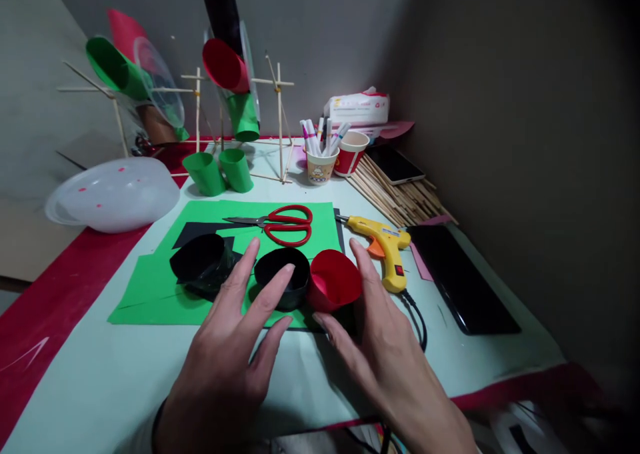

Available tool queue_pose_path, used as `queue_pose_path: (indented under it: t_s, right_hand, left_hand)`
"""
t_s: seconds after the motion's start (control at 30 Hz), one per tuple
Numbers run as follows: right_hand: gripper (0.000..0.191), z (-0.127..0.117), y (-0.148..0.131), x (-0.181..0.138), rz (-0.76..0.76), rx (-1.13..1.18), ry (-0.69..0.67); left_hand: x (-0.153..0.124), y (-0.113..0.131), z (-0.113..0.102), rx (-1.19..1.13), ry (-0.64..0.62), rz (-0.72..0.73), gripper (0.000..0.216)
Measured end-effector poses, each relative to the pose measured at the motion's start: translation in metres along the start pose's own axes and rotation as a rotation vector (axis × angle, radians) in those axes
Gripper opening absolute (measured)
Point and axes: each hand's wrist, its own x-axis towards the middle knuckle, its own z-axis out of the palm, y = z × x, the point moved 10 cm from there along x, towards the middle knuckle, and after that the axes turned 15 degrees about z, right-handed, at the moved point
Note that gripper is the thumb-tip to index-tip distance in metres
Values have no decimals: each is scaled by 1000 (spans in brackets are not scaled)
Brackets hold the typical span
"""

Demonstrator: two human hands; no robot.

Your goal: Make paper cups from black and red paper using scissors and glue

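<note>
1. The left hand (pixel 225 347) has its grip spread wide, holding nothing, 1 fingertip over the middle black tube (pixel 296 286).
2. The right hand (pixel 387 344) curves its grip part-open around the near and right sides of the red tube (pixel 334 281); I cannot tell whether it has hold.
3. These 2 tubes stand side by side over green paper (pixel 150 294) on the counter (pixel 90 374); a larger black roll (pixel 200 261) is to their left.
4. Beyond them lie red-handled scissors (pixel 263 221), with a yellow glue gun (pixel 385 237) to the right.
5. Farther back stand 2 green tubes (pixel 205 174), a marker cup (pixel 321 167) and stick frames (pixel 279 121).
</note>
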Motion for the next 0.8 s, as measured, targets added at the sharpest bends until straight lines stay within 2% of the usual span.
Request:
queue_pose_path:
  t_s: [0.17,0.3,0.43,0.5,0.57,0.63,0.73,0.8]
  right_hand:
    - [82,3,1,2,-8,26,-14]
    - [79,-9,-7,1,-58,23,41]
    - [63,-37,-34,-1,-222,-102,180]
    - [52,-38,-52,0,-341,-239,172]
    - [45,-26,-68,1,-460,-359,102]
    - [42,-11,-79,3,-553,-410,53]
    - [37,-3,-88,11,-596,-343,108]
    - [34,-1,-90,17,-610,-288,100]
  left_hand:
    - [-3,-7,8,-48,-24,-44,66]
    - [-3,-5,3,-57,19,-58,71]
    - [-8,-3,-10,-73,80,-124,68]
    - [-12,-4,-15,-88,125,-120,59]
    - [-16,-3,-21,-101,213,-35,50]
    - [-23,0,-26,-155,330,140,51]
    - [-37,1,-26,-156,411,355,47]
    - [-45,-4,-27,-151,428,362,42]
